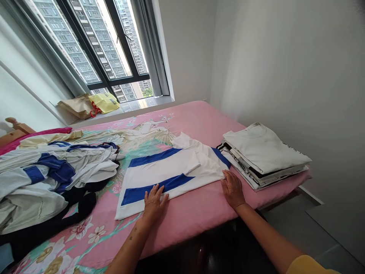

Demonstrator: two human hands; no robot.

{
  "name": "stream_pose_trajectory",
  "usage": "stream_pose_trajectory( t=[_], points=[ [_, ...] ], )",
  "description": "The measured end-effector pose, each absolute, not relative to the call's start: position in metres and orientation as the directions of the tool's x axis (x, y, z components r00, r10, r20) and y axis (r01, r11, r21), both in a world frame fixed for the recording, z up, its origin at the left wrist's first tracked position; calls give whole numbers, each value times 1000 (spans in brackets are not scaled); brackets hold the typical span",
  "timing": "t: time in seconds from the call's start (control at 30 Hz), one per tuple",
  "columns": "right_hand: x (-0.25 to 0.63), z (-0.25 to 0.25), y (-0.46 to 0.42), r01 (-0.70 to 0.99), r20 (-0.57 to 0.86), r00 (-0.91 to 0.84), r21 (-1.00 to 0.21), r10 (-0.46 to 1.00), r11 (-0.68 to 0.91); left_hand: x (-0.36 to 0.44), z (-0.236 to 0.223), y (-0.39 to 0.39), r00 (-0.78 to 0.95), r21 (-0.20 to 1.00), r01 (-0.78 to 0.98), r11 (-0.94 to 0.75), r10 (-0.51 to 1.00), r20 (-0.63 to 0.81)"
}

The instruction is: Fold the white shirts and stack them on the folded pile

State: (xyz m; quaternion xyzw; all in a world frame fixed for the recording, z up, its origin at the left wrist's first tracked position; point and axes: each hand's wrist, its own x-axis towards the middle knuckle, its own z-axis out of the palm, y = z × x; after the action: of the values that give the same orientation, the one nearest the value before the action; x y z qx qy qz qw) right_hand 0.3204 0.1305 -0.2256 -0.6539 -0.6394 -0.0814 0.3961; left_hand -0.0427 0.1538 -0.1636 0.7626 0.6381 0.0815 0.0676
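A white shirt with blue stripes (171,171) lies partly folded on the pink bedsheet (199,209). My left hand (154,199) rests flat on its near edge, fingers spread over the lower blue stripe. My right hand (233,188) lies flat at the shirt's right end, fingers together and stretched out, touching the cloth. Neither hand grips anything.
A stack of folded clothes (262,154) sits at the bed's right corner by the wall. A heap of unfolded white, blue and black garments (48,179) covers the left side. Paper and yellow bags (94,103) stand on the window sill.
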Motion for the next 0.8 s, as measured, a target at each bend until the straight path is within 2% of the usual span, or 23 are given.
stream_pose_trajectory(
  t=[0.17, 0.47, 0.6, 0.8],
  points=[
    [320, -223, 130, 891, 612, 188, -436, 768, 129, 13, -148, 175, 287, 274, 907, -321, 945, 156],
    [323, -224, 134, 862, 603, 225, -489, 766, 132, 108, -140, 237, 403, 270, 868, -417, 909, 106],
    [324, -223, 135, 845, 588, 250, -521, 770, 123, 121, -138, 264, 295, 288, 907, -307, 952, 86],
    [325, -220, 134, 828, 573, 268, -547, 775, 119, 96, -131, 285, -83, 310, 949, 62, 995, 55]
  ],
)
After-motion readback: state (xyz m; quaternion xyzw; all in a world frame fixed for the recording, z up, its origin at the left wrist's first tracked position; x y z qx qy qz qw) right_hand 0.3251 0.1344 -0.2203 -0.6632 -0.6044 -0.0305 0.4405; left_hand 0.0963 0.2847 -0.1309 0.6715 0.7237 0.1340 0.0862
